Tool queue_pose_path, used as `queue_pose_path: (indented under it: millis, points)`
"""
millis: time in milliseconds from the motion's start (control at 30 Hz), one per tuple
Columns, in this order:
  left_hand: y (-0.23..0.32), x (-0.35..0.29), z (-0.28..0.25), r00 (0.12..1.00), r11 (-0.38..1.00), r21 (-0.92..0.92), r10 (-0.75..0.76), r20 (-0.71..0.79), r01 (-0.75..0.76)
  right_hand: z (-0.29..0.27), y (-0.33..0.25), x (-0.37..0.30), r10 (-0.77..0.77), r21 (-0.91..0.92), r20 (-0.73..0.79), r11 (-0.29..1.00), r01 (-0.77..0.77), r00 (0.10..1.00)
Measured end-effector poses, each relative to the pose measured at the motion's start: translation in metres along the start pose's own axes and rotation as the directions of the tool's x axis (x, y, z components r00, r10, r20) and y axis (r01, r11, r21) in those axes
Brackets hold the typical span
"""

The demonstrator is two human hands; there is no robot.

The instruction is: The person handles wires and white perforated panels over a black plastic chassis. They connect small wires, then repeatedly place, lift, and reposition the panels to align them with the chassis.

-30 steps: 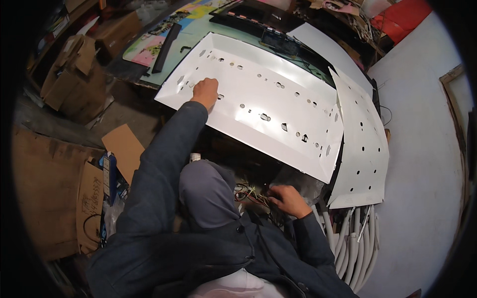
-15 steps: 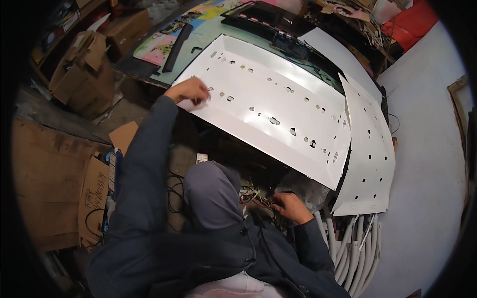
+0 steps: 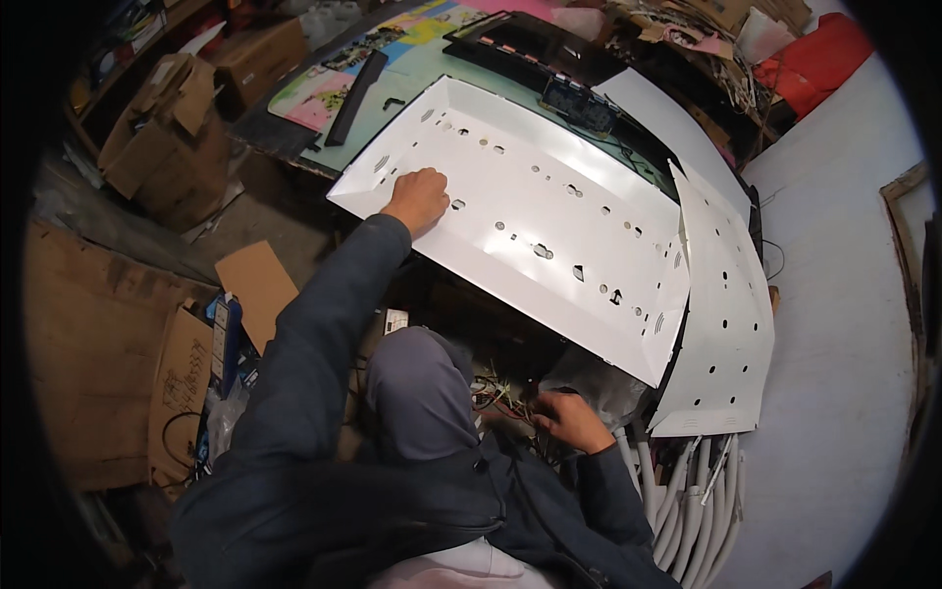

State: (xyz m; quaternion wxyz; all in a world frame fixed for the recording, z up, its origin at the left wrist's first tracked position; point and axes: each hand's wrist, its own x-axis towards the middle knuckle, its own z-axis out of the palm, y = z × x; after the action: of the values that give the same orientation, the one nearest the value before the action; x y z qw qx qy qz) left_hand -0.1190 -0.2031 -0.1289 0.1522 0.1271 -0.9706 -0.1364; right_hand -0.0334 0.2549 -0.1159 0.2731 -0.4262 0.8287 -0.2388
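Note:
A shallow white tray-shaped panel [image 3: 520,206] with sloping sides and punched holes lies on the table. My left hand [image 3: 420,201] is over its near left part, by a round hole. The fingers are curled down and closed, and whatever they hold is hidden beneath them. Down in front of my body, my right hand [image 3: 574,422] is closed beside a tangle of thin wires [image 3: 502,398]. I cannot make out what its fingertips hold. A clear plastic bag [image 3: 599,381] lies just beyond that hand, below the panel's near edge.
A perforated white sheet [image 3: 721,324] leans at the panel's right, above several grey-white tubes [image 3: 699,510]. On the table [image 3: 294,98] lie a dark bar [image 3: 355,98] and a black screen-like panel [image 3: 530,49]. Cardboard boxes [image 3: 167,147] stand at the left, a white wall [image 3: 834,294] at the right.
My left hand has moved right from the panel's near left edge onto its inner surface. My right hand stays by the wires. The view has shifted slightly.

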Motion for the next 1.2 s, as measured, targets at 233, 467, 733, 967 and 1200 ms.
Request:
queue_pose_path:
  millis: [233, 467, 733, 967, 1200]
  points:
    - [0.004, 0.003, 0.017, 0.996, 0.984, 0.164, 0.081, -0.043, -0.073, 0.006, 0.011, -0.009, 0.078, -0.050, 0.067, 0.996, -0.075, 0.995]
    - [-0.003, 0.005, 0.023, 0.994, 0.999, 0.017, -0.031, -0.105, 0.033, 0.000, -0.005, -0.001, 0.062, 0.031, 0.055, 0.997, -0.064, 0.997]
    - [-0.064, 0.014, -0.036, 0.918, 0.823, -0.475, -0.134, 0.372, 0.312, 0.004, -0.001, -0.005, 0.039, 0.011, 0.040, 0.999, -0.039, 0.998]
    - [-0.070, -0.051, -0.111, 0.460, 0.869, -0.272, 0.059, 0.886, 0.413, 0.012, 0.017, -0.015, 0.128, 0.117, 0.079, 0.984, -0.137, 0.989]
    - [-0.067, -0.029, -0.078, 0.972, 0.985, -0.091, -0.124, 0.200, 0.145, 0.007, 0.006, -0.002, 0.114, 0.027, 0.122, 0.993, -0.118, 0.986]
